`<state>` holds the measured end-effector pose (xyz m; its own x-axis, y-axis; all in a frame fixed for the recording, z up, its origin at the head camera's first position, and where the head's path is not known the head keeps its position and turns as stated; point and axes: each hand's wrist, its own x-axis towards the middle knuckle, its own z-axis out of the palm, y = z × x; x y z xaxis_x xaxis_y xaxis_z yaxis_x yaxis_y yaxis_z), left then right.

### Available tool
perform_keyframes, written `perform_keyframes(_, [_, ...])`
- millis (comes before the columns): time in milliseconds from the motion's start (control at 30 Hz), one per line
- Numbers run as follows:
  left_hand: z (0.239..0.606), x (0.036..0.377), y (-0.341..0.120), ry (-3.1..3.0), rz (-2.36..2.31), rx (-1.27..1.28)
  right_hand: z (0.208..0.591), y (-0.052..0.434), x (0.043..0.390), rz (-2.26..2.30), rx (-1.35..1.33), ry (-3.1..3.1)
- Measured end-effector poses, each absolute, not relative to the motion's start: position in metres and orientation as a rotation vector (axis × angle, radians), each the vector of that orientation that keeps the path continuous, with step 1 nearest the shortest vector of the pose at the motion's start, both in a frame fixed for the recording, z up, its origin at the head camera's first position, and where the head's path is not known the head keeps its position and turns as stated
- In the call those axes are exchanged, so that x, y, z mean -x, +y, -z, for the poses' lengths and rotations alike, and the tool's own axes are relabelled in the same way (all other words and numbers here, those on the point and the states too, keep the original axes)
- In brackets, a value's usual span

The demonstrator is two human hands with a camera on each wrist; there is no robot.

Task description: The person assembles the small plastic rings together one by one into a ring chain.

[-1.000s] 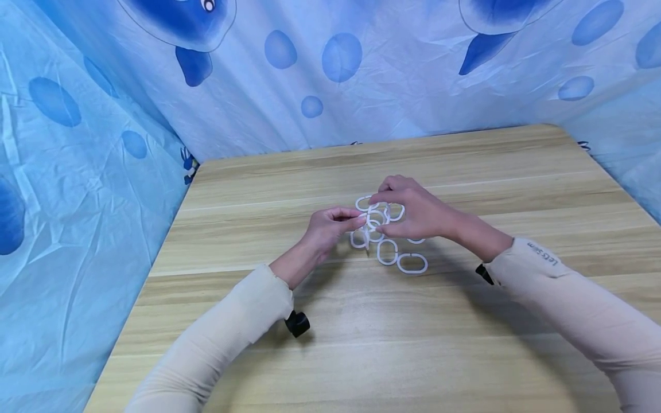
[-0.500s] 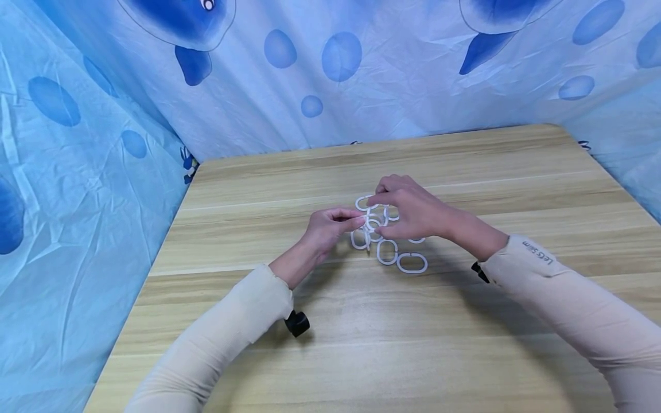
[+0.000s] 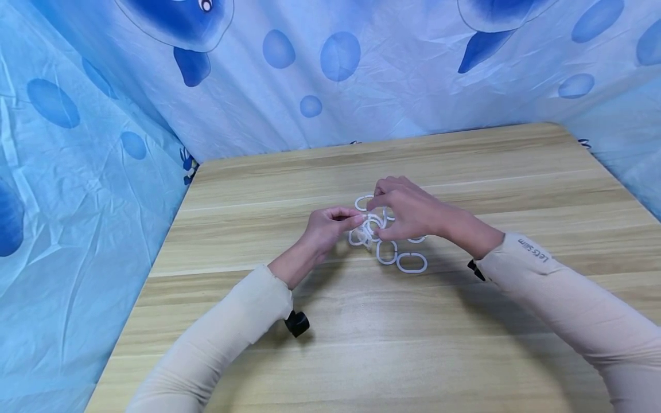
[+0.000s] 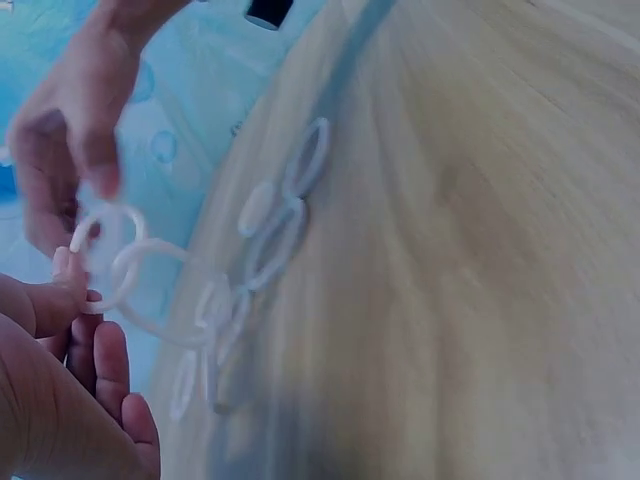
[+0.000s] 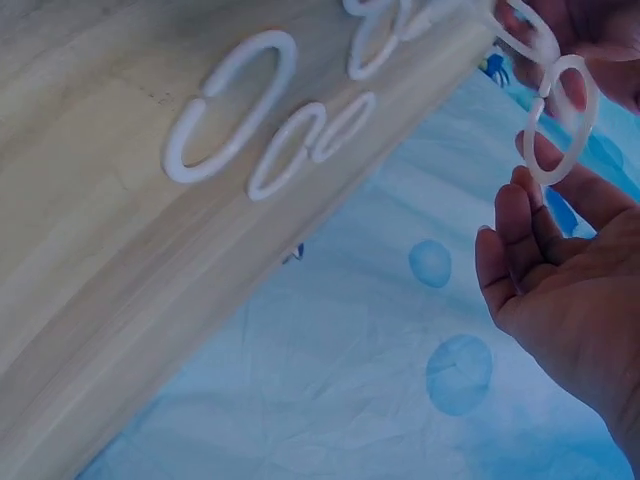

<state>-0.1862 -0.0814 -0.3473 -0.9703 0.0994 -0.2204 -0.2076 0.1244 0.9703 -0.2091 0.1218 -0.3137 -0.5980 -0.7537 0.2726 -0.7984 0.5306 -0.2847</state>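
Both hands, left (image 3: 330, 225) and right (image 3: 408, 211), pinch the ring chain (image 3: 384, 241) at table (image 3: 465, 172) centre; a firm grip on adjoining links seems wise.

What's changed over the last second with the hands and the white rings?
The right hand has shifted slightly left and toward the person, covering more of the raised rings. The left hand keeps its pinch on a ring in the white ring chain. The rings lying on the wooden table, including the nearest oval one, stayed put.
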Motion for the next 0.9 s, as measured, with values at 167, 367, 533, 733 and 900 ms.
perform_keyframes(167, [0.342,0.186,-0.081,2.166,-1.926,0.07,0.32,0.122,0.211,-0.635,-1.34,-2.607])
perform_keyframes(367, [0.344,0.185,-0.085,2.126,-1.925,0.055,0.323,0.122,0.214,-0.749,-1.304,-2.451])
perform_keyframes(533, [0.344,0.187,-0.088,2.166,-1.912,0.118,0.326,0.12,0.216,-0.764,-1.279,-2.362])
perform_keyframes(733, [0.345,0.189,-0.087,2.157,-1.912,0.167,0.329,0.118,0.217,-0.761,-1.255,-2.323])
perform_keyframes(900, [0.346,0.188,-0.085,2.144,-1.899,0.153,0.329,0.117,0.218,-0.761,-1.245,-2.281])
